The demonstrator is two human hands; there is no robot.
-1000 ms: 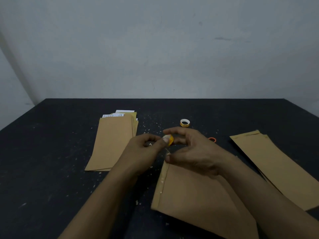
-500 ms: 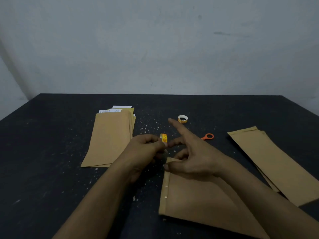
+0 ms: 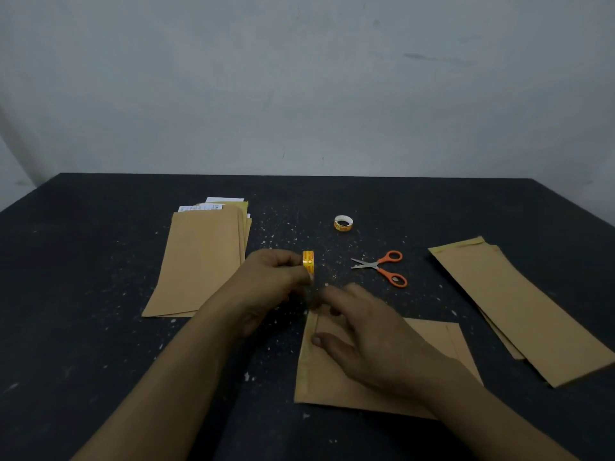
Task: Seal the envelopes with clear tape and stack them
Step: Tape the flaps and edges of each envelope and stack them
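A brown envelope lies flat in front of me, its flap edge on the left with clear tape along it. My left hand grips a small orange tape roll just above the envelope's far left corner. My right hand rests on the envelope, thumb pressing near the taped flap and fingers blurred at the corner beside the roll. A stack of brown envelopes with white papers showing at its far end lies at the left. More envelopes lie at the right.
Orange-handled scissors lie on the black table just beyond my right hand. A second small tape roll sits farther back. White specks dot the table's middle. A grey wall rises behind the far edge.
My right hand dropped from the roll onto the envelope's far left corner, and its raised forefinger came down. The left hand still holds the roll. The scissors now show fully.
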